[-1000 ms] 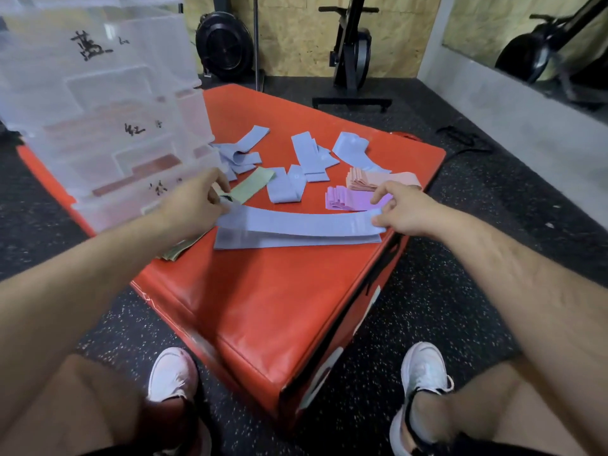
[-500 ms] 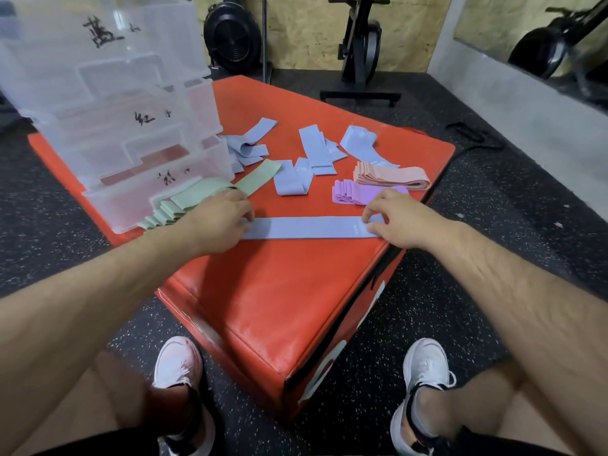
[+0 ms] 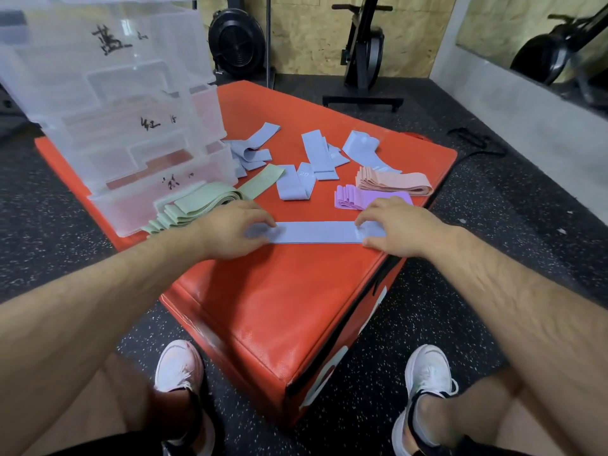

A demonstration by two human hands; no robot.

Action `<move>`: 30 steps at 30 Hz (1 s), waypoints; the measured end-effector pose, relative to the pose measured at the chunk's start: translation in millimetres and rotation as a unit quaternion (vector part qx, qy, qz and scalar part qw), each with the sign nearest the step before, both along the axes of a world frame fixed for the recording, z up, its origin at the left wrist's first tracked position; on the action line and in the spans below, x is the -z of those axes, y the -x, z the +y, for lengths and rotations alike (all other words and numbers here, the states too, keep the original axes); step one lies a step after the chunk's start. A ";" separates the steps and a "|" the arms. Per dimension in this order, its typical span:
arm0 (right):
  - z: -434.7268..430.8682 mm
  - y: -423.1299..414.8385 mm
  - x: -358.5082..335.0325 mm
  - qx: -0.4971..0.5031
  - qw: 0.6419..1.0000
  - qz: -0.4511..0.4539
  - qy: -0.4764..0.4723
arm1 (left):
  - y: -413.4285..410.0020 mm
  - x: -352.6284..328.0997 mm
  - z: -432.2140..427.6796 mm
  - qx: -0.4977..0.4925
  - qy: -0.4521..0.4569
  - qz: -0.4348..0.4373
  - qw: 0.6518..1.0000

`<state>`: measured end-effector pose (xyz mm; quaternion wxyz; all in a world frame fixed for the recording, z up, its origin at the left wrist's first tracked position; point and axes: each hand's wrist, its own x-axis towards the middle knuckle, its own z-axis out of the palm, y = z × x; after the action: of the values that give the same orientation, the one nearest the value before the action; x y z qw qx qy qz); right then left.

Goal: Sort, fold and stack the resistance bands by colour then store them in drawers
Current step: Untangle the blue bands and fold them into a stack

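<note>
Left hand (image 3: 233, 230) and right hand (image 3: 399, 228) each hold one end of a flat pale-blue fabric resistance band (image 3: 316, 232). The grip looks like a thumb-and-fingertip pinch, though blur obscures it. The band lies straight on the red padded bench (image 3: 279, 291), just in front of the folded purple band stack (image 3: 352, 196).

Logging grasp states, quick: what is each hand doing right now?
Left hand: pinches the left end of the blue band.
Right hand: pinches the same band's right end.
</note>
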<state>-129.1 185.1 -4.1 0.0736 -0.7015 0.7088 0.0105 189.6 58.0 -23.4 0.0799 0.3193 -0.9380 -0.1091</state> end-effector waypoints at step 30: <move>-118.7 -48.3 -22.0 0.005 0.993 -0.115 0.003 | 100.8 -29.2 -68.6 -0.116 -0.004 0.090 0.989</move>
<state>-80.8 66.5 18.0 0.1523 -0.6947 0.6992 -0.0730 88.8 -10.7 5.8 0.1750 0.4149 -0.8833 -0.1309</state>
